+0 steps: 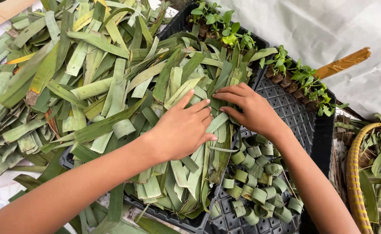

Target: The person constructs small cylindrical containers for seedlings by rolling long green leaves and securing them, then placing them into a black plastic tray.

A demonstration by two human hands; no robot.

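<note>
Head view looked straight down on two bare hands working in the middle of the frame. Left hand (pixel 184 130) lay flat, fingers spread and palm down, on a heap of cut green leaf strips (pixel 112 82); its fingertips touched the long strips at the centre. Right hand (pixel 249 108) rested just beside it to the right, fingers stretched out and close together, tips pressing on the same strips; neither hand pinched or lifted anything that could be seen. Fingertips of both hands nearly met over one pale strip.

Leaf strips covered the upper left and centre of the frame, spilling over a black plastic seedling tray (pixel 303 117) whose gridded cells showed bare at centre right. At lower centre right, many small rolled leaf cups (pixel 255 186) stood packed in the tray's cells, just below the right forearm. Along the tray's upper edge, from top centre toward the right, ran a row of small green seedlings (pixel 294 78) set in brown plugs. White sheeting (pixel 329 26) lay over the surface in the upper right, with a wooden stick (pixel 344 63) on it. A yellow woven basket (pixel 357 182) holding more leaf pieces sat at the right edge.
</note>
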